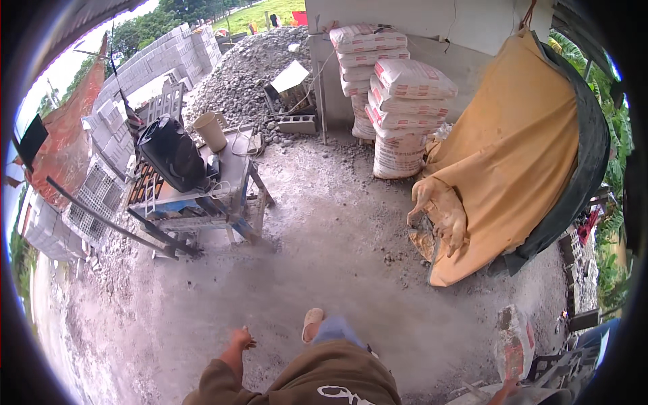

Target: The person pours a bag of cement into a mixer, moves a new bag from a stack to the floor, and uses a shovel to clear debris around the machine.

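Low centre, the left hand (241, 337) swings empty, fingers loose. Lower right, the right hand (506, 387) grasps a trowel (514, 343); judged best carried level, steps careful on the gritty floor (324, 256).

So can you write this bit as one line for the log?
left hand: empty, open, above grey dusty concrete floor | right hand: at dusty grey sack, grip unclear | beige sandal forward

Rough, dusty grey concrete floor (324, 256); matt woven-plastic white cement sacks (405, 101); limp yellow cloth tarpaulin (513, 148); glossy black plastic bag (172, 152) on a worn metal-framed workbench (233, 169).
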A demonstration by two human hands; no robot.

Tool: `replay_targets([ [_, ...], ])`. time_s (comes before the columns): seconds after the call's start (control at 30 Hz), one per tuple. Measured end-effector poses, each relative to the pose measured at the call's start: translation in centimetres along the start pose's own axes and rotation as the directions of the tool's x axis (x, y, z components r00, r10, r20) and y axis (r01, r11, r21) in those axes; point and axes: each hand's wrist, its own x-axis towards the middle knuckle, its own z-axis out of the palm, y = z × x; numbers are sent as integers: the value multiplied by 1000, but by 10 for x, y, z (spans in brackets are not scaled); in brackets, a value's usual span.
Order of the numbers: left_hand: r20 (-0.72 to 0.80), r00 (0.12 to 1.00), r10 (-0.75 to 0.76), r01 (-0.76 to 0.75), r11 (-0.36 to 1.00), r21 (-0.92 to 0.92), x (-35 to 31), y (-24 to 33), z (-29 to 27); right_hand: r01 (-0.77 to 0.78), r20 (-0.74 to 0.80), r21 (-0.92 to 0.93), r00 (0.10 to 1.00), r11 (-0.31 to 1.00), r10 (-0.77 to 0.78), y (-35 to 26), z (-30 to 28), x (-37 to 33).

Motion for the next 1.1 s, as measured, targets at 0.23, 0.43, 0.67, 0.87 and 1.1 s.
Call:
replay_targets([
  [0.23, 189, 981, 38, -38, 999, -4, 41, 17, -39, -7, 51, -116, 999, 993, 13, -55, 23, -146],
  [0.43, 58, 986, 158, -148, 978, -148, 102, 128, -82, -53, 41, -235, 997, 971, 64, -42, -9, -225],
  [0.67, 155, 829, 537, -501, 838, -218, 70, 270, -72, -151, -75, -304, 988, 941, 134, 8, -82, -267],
  [0.87, 260, 888, 379, -379, 924, -52, 86, 259, -77, -211, -236, -283, 961, 936, 145, 44, -74, -320],
  [1.1, 370, 916, 156, -190, 980, 55, 119, 150, -124, -188, -194, -276, 971, 943, 137, 74, -50, -368],
])
